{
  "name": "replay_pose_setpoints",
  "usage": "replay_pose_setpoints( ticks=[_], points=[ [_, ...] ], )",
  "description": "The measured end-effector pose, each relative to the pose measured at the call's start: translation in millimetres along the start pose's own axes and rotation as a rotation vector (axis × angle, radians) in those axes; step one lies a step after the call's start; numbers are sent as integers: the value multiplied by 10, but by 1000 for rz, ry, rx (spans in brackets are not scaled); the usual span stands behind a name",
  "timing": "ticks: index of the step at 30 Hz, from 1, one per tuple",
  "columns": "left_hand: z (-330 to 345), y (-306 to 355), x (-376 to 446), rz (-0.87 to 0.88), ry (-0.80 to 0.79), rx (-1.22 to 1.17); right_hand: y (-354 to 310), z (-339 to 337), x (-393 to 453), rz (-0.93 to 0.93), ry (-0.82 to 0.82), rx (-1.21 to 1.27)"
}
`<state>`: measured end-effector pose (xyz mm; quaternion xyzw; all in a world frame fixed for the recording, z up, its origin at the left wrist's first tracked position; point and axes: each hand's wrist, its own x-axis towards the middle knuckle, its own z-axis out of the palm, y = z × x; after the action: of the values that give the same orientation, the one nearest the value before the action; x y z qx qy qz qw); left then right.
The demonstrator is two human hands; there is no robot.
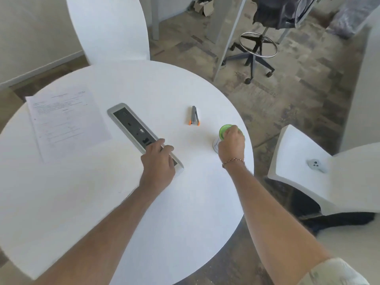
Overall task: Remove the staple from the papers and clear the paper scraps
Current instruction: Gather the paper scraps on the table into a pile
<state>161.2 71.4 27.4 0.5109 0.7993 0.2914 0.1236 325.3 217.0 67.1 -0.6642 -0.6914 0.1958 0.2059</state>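
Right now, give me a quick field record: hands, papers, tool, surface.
left hand: resting on the near end of the grey power strip, holding nothing
right hand: gripping green-lidded container
papers: flat, far left, untouched
staple remover: centre, grey and orange, untouched
table: round, white
scraps: none visible

- round white table [107, 202] filling the lower left of the view
- long grey power and data socket strip [135, 128] set slantwise into the tabletop
- white moulded chair [107, 27] at the far edge of the table
- second white moulded chair [304, 161] to the right, with a small grey controller [316, 165] lying on its seat
- dark office stool with a chrome foot ring and castors [257, 48] on the patterned brown carpet [298, 95]
- open cardboard box [203, 6] on the floor far back
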Motion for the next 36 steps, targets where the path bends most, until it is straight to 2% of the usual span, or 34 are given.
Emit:
replay_pose_setpoints(
  ticks=[10,17,22,27,36],
  points=[
    [73,-14,149,-55,-15,19,197,-46,341,-65,-65,-274],
    [82,-101,173,-100,-38,21,152,-58,383,-40,-18,-290],
    [84,-117,161,-110,-46,19,196,5,427,-104,34,-262],
    [49,-142,125,-121,-31,5,255,21,468,-106,-1,-275],
    [-119,-429,-3,-187,-29,25,232,223,363,-160,172,-177]
  ],
)
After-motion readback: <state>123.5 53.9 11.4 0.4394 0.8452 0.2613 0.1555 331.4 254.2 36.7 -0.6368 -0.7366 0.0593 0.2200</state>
